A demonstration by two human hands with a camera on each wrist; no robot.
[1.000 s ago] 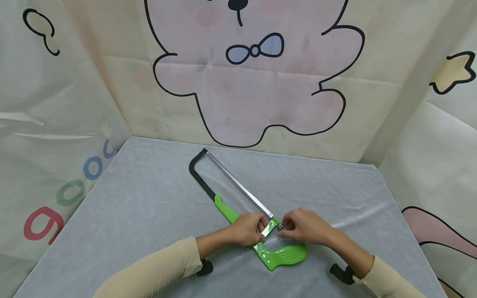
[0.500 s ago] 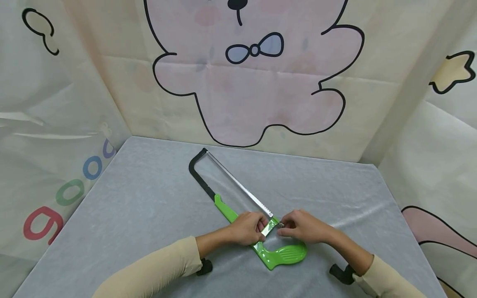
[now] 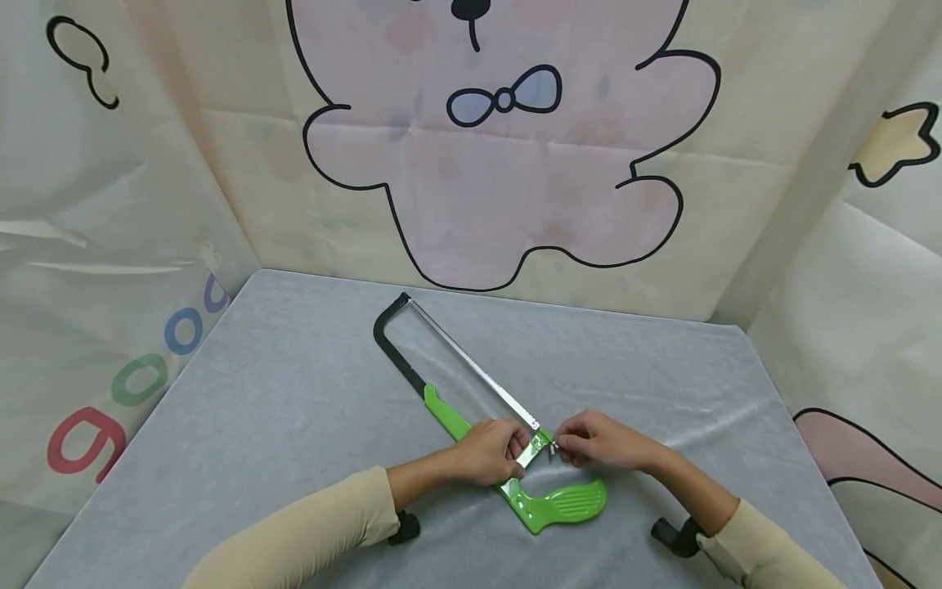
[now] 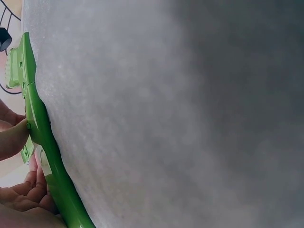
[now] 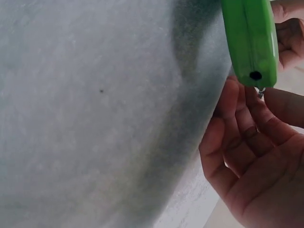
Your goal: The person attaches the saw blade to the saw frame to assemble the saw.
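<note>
A hacksaw (image 3: 447, 413) lies slantwise on the table, with a black front frame, a green body and a silver blade (image 3: 471, 364) stretched along its right side. My left hand (image 3: 486, 452) grips the silver and green part just ahead of the green handle (image 3: 570, 502). At the near end of the blade a small metal wing nut (image 3: 553, 449) sticks out. My right hand (image 3: 607, 442) pinches at it with thumb and fingertips. In the right wrist view the green handle end (image 5: 251, 42) overlaps the fingers, and only a bit of the metal screw (image 5: 260, 93) shows.
A grey cloth covers the table (image 3: 309, 368). Behind it hangs a printed curtain (image 3: 508, 204) with a cartoon figure, and more curtain stands at both sides. Black wrist mounts (image 3: 675, 540) sit under both forearms.
My right thumb and fingers have shifted slightly around the wing nut, so more of it shows now. The left hand and the hacksaw have stayed in place.
</note>
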